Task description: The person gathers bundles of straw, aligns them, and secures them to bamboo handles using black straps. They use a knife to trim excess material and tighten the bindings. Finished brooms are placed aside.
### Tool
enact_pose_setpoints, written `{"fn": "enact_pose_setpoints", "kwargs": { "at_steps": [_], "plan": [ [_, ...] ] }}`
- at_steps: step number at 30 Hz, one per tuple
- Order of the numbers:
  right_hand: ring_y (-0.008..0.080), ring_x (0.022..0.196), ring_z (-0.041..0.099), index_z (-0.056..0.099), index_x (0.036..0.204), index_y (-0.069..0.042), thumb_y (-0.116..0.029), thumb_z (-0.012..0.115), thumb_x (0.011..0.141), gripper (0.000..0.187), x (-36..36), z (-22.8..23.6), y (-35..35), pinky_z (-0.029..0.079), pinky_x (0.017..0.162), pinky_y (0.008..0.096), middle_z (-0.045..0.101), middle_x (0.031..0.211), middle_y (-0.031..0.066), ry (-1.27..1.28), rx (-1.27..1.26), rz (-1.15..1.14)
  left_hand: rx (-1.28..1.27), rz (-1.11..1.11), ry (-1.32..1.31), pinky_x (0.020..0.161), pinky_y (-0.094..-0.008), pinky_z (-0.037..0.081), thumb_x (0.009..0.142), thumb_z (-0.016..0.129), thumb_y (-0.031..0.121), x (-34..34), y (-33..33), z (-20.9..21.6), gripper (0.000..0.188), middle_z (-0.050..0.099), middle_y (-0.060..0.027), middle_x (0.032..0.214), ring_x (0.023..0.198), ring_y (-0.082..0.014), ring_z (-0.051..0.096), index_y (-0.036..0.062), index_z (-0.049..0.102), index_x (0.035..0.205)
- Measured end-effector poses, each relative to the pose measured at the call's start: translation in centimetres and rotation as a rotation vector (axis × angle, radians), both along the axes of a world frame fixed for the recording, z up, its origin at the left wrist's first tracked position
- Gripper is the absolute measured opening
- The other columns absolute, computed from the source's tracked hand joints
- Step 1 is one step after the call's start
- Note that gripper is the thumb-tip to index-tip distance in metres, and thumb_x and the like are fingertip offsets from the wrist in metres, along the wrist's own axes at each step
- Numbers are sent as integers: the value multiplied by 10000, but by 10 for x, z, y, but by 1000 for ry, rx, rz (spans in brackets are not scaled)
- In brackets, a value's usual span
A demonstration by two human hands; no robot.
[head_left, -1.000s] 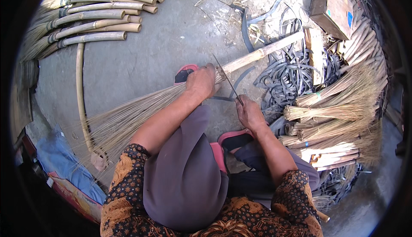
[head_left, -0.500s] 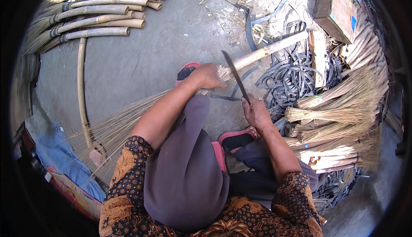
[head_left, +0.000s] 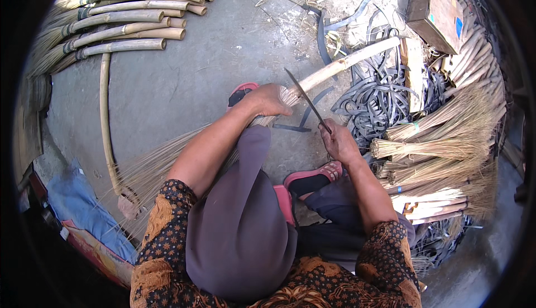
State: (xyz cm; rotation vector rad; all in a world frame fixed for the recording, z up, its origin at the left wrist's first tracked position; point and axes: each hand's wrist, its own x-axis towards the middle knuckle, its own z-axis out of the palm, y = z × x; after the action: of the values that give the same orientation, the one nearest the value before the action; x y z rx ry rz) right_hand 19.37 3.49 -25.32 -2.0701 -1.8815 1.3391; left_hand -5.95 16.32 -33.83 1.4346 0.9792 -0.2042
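Observation:
My left hand [head_left: 269, 100] is wrapped round a bundle of thin dry stalks [head_left: 167, 154], where they meet a pale bamboo handle [head_left: 357, 59]. Past the fist the stalks fan out under my left forearm toward the lower left. From the hand the handle slants up to the right, over a heap of dark strips. In my right hand [head_left: 339, 140] is a long dark knife [head_left: 304, 95], its blade pointing up and left. The blade lies across the handle in the picture, near the stalk ends; I cannot tell whether it touches.
Several finished brooms [head_left: 128, 27] lie stacked at the far left, near a long bamboo pole [head_left: 105, 112]. Black rubber strips [head_left: 374, 101] heap up on the right, beside a wooden box [head_left: 434, 15] and more stalk bundles [head_left: 430, 149]. Blue cloth [head_left: 84, 199] lies at lower left.
My right hand has shifted slightly right and down, and the knife's tip has moved a little left. My left hand keeps its grip on the stalk bundle, nearly still.

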Motion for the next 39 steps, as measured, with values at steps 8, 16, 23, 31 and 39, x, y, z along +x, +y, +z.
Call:
{"fn": "enact_pose_setpoints", "kwargs": {
  "at_steps": [8, 16, 23, 31, 39],
  "plan": [
    [518, 862, 638, 612, 1066, 3, -271, 563, 1067, 278, -5, -5, 3, 505, 739, 535, 646, 848, 298, 91, 7, 112, 332, 42, 379, 906, -441, 580, 752, 854, 370, 8, -20, 48, 606, 749, -278, 1068, 1021, -383, 744, -91, 694, 1110],
    [414, 717, 611, 603, 1040, -8, -251, 582, 1064, 245, 15, -15, 1, 495, 684, 463, 590, 776, 243, 131, 122, 149, 98, -60, 140, 917, -425, 559, 721, 840, 327, -1, -4, 17, 593, 755, -258, 1052, 1007, -369, 741, -56, 696, 1151],
    [480, 773, 596, 606, 1063, -4, -267, 589, 1060, 263, 9, -7, 0, 497, 708, 469, 611, 818, 266, 93, -175, -84, -31, -25, -9, 928, -408, 547, 725, 845, 324, -5, -2, 7, 591, 755, -247, 1093, 1037, -339, 735, -49, 708, 1162],
    [464, 759, 620, 618, 1076, -9, -300, 567, 1074, 295, 4, -13, 0, 501, 685, 485, 636, 806, 263, 85, -95, -51, 391, -2, 441, 866, -476, 582, 776, 804, 398, 9, -21, 51, 556, 751, -302, 986, 1016, -407, 745, -134, 720, 915],
    [541, 899, 619, 636, 1071, 5, -199, 620, 1026, 210, 10, -11, -4, 515, 728, 513, 661, 885, 293, 130, 33, 94, 143, -109, 146, 898, -455, 556, 720, 840, 357, -2, -4, 7, 543, 746, -288, 1020, 1020, -382, 736, -55, 721, 1053]
  ]
}}
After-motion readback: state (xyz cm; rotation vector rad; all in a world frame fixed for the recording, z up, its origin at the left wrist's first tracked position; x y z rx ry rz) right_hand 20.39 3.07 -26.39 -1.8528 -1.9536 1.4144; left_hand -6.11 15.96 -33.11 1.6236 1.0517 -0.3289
